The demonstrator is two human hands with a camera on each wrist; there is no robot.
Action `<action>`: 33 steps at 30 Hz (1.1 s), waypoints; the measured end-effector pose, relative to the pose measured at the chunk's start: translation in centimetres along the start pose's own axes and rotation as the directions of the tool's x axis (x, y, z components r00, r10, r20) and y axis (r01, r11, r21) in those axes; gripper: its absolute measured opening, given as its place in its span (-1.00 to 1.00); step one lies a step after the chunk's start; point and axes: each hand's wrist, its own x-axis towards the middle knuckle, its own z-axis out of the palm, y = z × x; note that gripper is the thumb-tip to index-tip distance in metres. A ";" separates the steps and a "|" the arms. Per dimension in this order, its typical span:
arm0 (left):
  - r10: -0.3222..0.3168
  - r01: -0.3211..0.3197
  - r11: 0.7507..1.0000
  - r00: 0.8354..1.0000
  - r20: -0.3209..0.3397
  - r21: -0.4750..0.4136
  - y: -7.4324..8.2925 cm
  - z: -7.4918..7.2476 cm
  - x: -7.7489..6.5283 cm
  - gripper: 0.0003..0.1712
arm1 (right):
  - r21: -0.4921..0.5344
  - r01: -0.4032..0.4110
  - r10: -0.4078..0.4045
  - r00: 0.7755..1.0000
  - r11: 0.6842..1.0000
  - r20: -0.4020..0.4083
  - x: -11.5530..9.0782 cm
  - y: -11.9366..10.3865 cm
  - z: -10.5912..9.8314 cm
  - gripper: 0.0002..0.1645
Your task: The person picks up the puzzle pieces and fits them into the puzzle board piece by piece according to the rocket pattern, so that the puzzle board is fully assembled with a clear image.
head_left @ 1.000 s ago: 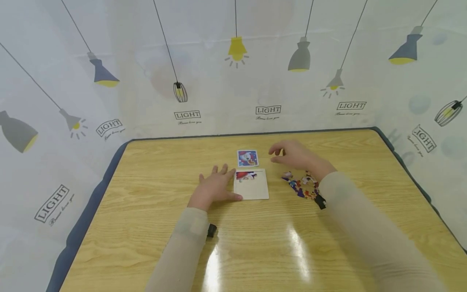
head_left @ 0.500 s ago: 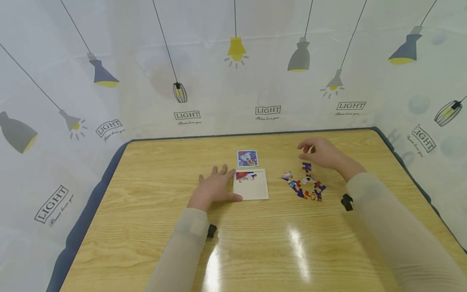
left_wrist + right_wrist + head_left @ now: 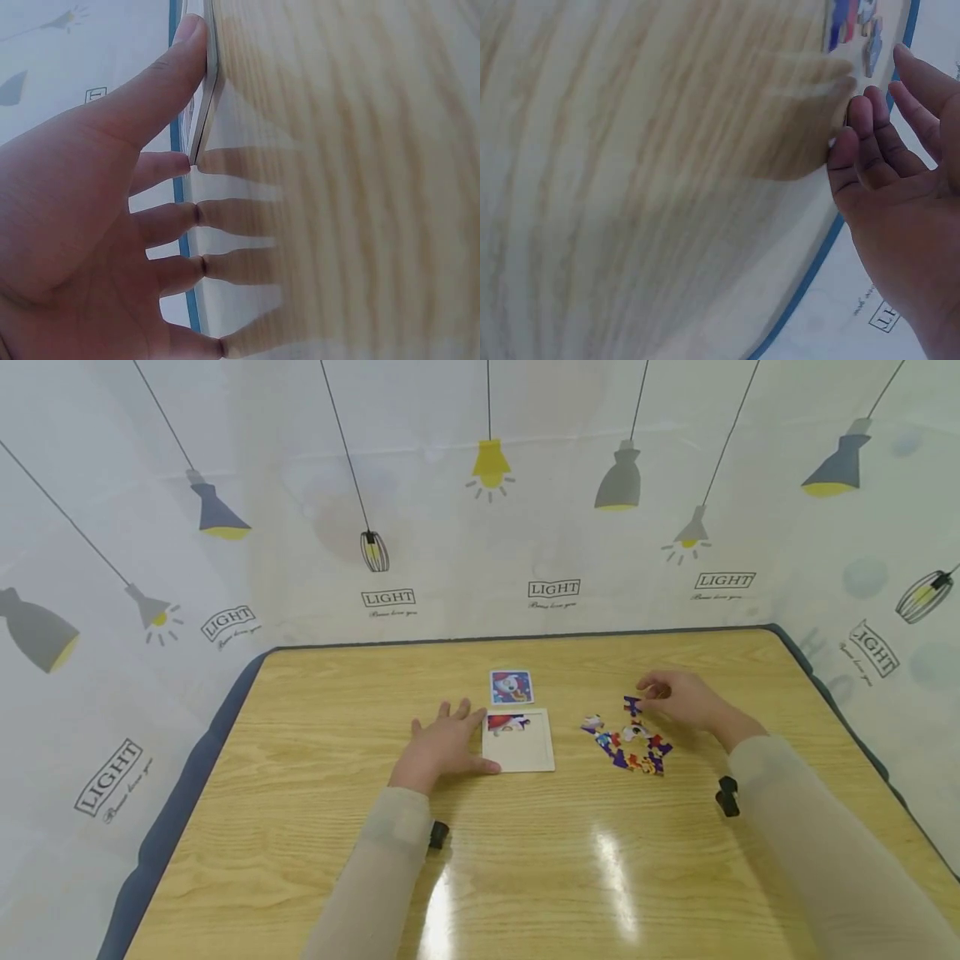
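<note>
As we start at the near side, we record a beige left sleeve (image 3: 367, 877) and a matching right sleeve (image 3: 832, 864), with a small black fitting (image 3: 438, 835) beneath the left wrist. Ahead of that sleeve, the left hand (image 3: 437, 750) lies with its fingers spread apart. Its thumb touches the near left corner of a cream puzzle tray (image 3: 527, 755), its index fingertip the far left corner. We find the tray flat on the glossy wood-grain table (image 3: 337, 702). A picture section (image 3: 507, 722) in red, white and purple occupies the far left of its recess; cream base shows over the remainder. To the right of the tray, apart from it, colourful puzzle pieces (image 3: 617, 752) lie clustered. At the cluster's far right side we observe the right hand (image 3: 686, 700), fingers bent; whether its fingertips are clamped on a piece, we cannot tell. Just beyond the tray we note a square picture card (image 3: 511, 687). Past the table's dark blue border hangs a pale backdrop (image 3: 442, 410) printed with lamps.
</note>
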 end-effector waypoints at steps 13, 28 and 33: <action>-0.001 0.001 1.000 1.000 -0.001 -0.024 -0.1 0.7 0.0 0.27 | 0.134 -0.072 0.064 0.996 0.988 0.063 -1.0 1.5 0.7 -0.40; 0.001 -0.002 1.000 1.000 -0.020 -0.019 -0.5 1.0 0.6 0.26 | 0.079 -0.078 0.076 0.997 0.994 0.029 -0.4 1.5 1.2 -0.47; -0.003 0.002 1.000 1.000 -0.028 -0.018 -0.6 1.2 0.7 0.26 | 0.077 -0.089 0.086 0.996 0.993 0.030 -0.3 1.4 1.2 -0.48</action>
